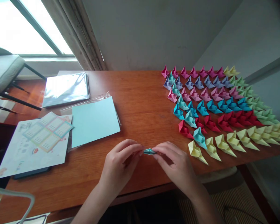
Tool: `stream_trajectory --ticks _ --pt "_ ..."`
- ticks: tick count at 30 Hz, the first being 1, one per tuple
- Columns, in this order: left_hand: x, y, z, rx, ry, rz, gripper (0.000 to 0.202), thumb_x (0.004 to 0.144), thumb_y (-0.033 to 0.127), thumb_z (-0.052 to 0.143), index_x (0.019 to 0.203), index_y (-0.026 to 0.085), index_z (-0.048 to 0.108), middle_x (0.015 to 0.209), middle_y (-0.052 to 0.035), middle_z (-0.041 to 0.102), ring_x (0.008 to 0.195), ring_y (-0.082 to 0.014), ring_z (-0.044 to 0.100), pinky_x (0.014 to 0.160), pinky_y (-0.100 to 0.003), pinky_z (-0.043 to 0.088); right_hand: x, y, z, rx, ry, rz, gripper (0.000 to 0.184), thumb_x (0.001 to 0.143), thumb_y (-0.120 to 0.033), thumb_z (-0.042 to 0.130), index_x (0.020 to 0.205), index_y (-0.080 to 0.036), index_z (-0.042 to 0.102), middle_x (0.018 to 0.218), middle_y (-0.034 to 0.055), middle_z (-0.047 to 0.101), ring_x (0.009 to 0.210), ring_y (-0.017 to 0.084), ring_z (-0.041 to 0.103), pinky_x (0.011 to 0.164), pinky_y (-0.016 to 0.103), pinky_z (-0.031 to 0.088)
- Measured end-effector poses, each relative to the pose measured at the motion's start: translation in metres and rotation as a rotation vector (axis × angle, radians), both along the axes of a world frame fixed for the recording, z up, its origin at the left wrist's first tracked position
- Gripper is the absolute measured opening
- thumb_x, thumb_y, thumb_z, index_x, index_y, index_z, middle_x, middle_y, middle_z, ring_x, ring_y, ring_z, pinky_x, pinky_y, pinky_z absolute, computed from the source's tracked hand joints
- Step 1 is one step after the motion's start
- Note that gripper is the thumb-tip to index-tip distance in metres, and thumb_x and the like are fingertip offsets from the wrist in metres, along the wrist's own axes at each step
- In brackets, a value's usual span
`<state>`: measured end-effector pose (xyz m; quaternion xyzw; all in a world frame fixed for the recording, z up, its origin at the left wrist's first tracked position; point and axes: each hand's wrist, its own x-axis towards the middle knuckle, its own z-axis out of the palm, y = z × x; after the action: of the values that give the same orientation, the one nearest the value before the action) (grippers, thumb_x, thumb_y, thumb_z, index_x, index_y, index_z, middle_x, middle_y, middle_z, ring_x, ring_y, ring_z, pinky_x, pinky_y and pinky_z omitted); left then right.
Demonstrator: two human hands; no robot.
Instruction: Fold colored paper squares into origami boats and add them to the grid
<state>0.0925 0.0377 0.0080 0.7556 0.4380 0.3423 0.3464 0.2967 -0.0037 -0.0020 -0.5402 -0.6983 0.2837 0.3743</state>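
At the left of the frame, printed sheets (16,149) overlap, perhaps to save room. Next, light blue paper (95,121) lies flat on the surface (140,102), seemingly within easy reach. At lower centre, the left hand (123,158) and right hand (174,160) pinch opposite ends of a small folded strip (149,151), probably steadying it. Rightward, paper figures (202,108) stand in rows, apparently grouped mostly by colour.
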Motion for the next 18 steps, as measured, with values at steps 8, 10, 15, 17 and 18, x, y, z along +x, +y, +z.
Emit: stream_trajectory --ticks 8,10,15,17,18 --pt "-0.0004 0.0008 -0.0014 -0.015 -0.002 -0.040 0.011 0.092 0.013 0.062 0.091 0.020 0.070 0.085 -0.0032 0.067 0.073 -0.0122 0.064 0.066 -0.020 0.051 -0.0021 0.0008 0.0010 0.021 -0.011 0.033 0.017 0.095 -0.013 0.061 0.107 -0.024 0.066 0.098 0.0047 0.072 0.092 0.019 0.067 0.083 0.033 0.055" --pt "-0.0003 0.0012 -0.0013 -0.023 -0.010 -0.052 0.011 0.092 0.013 0.061 0.090 0.020 0.070 0.085 -0.0034 0.067 0.073 -0.0123 0.064 0.065 -0.020 0.051 -0.0023 0.0012 0.0003 0.027 -0.014 0.048 0.018 0.095 -0.012 0.060 0.108 -0.024 0.066 0.099 0.0047 0.072 0.093 0.019 0.067 0.084 0.033 0.055" --pt "-0.0004 0.0020 -0.0058 -0.001 -0.004 -0.069 0.013 0.092 0.011 0.061 0.091 0.020 0.070 0.087 -0.0032 0.067 0.074 -0.0118 0.065 0.067 -0.019 0.051 -0.0037 0.0016 -0.0015 0.015 -0.030 0.073 0.019 0.095 -0.012 0.060 0.109 -0.024 0.066 0.100 0.0043 0.072 0.093 0.019 0.066 0.084 0.032 0.054" --pt "-0.0008 0.0019 -0.0081 0.021 0.010 -0.072 0.015 0.092 0.009 0.060 0.092 0.020 0.070 0.087 -0.0030 0.067 0.075 -0.0118 0.065 0.069 -0.019 0.051 -0.0045 0.0016 -0.0010 0.007 -0.027 0.082 0.019 0.096 -0.014 0.060 0.110 -0.024 0.065 0.102 0.0045 0.072 0.095 0.019 0.066 0.086 0.033 0.054" --pt "-0.0010 0.0017 -0.0090 0.034 0.021 -0.076 0.015 0.092 0.009 0.059 0.093 0.020 0.069 0.087 -0.0029 0.067 0.076 -0.0119 0.065 0.069 -0.020 0.051 -0.0050 0.0016 -0.0003 0.007 -0.025 0.082 0.018 0.096 -0.014 0.060 0.110 -0.024 0.065 0.103 0.0048 0.071 0.096 0.019 0.066 0.087 0.033 0.054"
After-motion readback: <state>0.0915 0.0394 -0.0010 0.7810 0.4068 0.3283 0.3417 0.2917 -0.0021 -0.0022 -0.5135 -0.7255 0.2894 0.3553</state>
